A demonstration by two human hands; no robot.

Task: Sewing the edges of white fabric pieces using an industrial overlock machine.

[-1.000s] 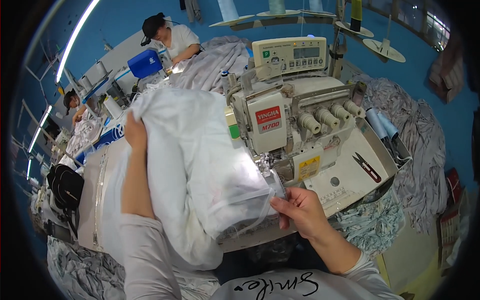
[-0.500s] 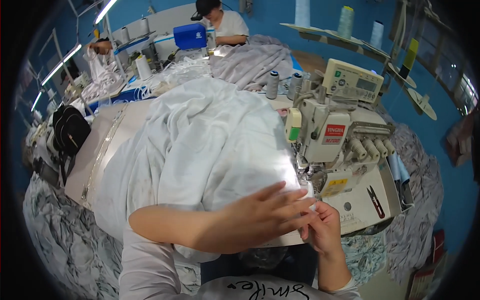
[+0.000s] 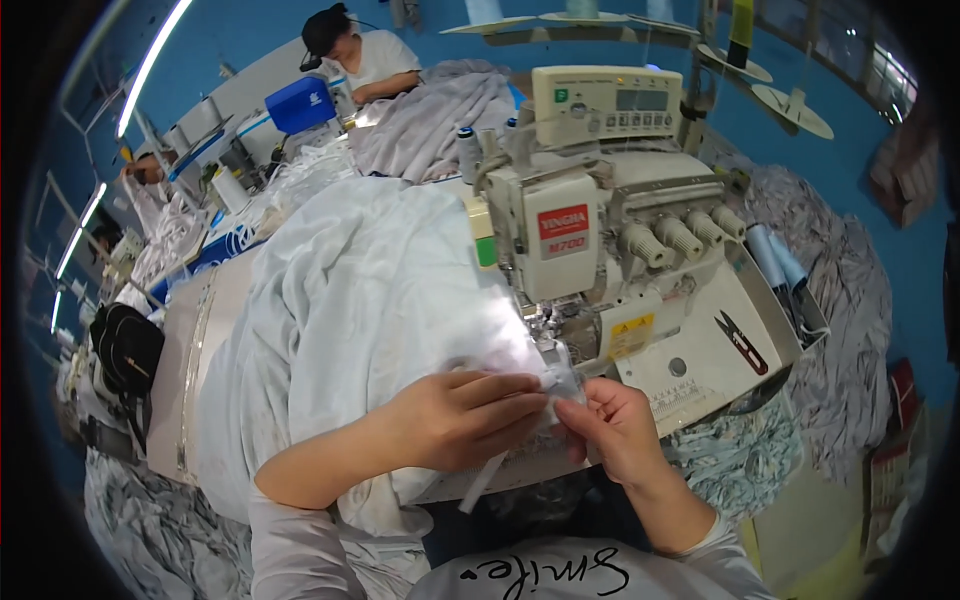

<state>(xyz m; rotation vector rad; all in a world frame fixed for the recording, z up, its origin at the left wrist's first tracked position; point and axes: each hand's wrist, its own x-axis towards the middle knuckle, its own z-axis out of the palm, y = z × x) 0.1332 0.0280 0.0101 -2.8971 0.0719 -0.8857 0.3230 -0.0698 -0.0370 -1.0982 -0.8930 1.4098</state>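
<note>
Head view showed the white garment [image 3: 340, 300] heaped over the table [image 3: 175, 380] left of the sewing machine [image 3: 590, 230], its near edge drawn up just before the presser foot. My left hand [image 3: 465, 415] lay on that edge, fingers pressed together on it; my right hand [image 3: 610, 425] pinched the same edge. I judged I was aligning the seam; feeding it needed a short push forward. Open room lay right, by the snips [image 3: 742, 342].

white fabric [image 3: 340, 300], cream sewing machine [image 3: 600, 230] (red label), blue wall [image 3: 250, 40]
</note>
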